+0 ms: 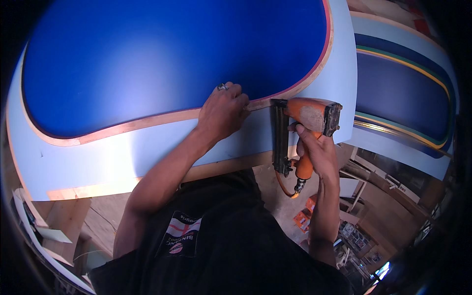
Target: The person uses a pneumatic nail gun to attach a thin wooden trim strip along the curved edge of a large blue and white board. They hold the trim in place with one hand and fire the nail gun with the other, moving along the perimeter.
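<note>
A large light-blue panel (172,152) lies before me, with a curved, glossy blue recess (147,73) in it. Bare wooden edging (132,124) follows the recess's border, with a thin maroon strip (326,37) along its inner side. My left hand (223,112), a ring on one finger, is closed over the near stretch of this edging; its fingertips are hidden. In my right hand (319,152) is an orange nail gun (307,114) with a black magazine, gripped by its handle. Its nose touches or nearly touches the edging, right of my left hand. An air hose (284,189) hangs from the handle.
To the right stands a second panel (398,93) with dark blue, green and yellow curved bands. Orange boxes (302,219) and assorted wood pieces (364,172) lie below on the right. Boards (61,226) are under the panel's left end.
</note>
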Demonstrator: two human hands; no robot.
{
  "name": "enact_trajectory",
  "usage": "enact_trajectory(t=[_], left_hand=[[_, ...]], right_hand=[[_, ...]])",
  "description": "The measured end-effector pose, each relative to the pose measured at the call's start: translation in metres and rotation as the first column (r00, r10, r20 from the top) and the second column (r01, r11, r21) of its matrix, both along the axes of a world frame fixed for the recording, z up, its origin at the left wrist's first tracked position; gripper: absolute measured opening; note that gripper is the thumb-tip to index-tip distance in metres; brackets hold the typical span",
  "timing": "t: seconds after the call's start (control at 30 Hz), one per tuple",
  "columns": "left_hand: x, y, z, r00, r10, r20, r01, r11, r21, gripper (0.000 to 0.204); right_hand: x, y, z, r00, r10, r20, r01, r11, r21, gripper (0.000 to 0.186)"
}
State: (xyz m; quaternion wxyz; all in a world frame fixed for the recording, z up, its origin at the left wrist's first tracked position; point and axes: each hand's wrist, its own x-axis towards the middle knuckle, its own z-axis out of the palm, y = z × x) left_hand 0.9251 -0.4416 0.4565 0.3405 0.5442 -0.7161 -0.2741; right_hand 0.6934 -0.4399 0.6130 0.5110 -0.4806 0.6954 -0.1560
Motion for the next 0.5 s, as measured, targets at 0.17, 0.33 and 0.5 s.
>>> enact_trajectory(t=[0.17,0.33,0.5], left_hand=[[-0.005,-0.004,0.006,1.000,0.006,0.006,-0.006,1.000,-0.021,0.012],[-0.012,-0.004,0.006,0.999,0.016,-0.039,-0.018,0.998,-0.057,0.012],[-0.018,-0.006,0.009,0.998,0.018,-0.065,-0.021,0.998,-0.056,0.014]], right_hand=[[-0.007,-0.012,0.010,0.999,0.014,-0.049,-0.008,0.991,0.133,0.035],[-0.014,-0.010,0.008,1.000,-0.017,0.017,0.016,0.995,0.100,0.034],[-0.019,-0.009,0.007,0.996,-0.038,-0.078,0.049,0.988,0.144,0.032]])
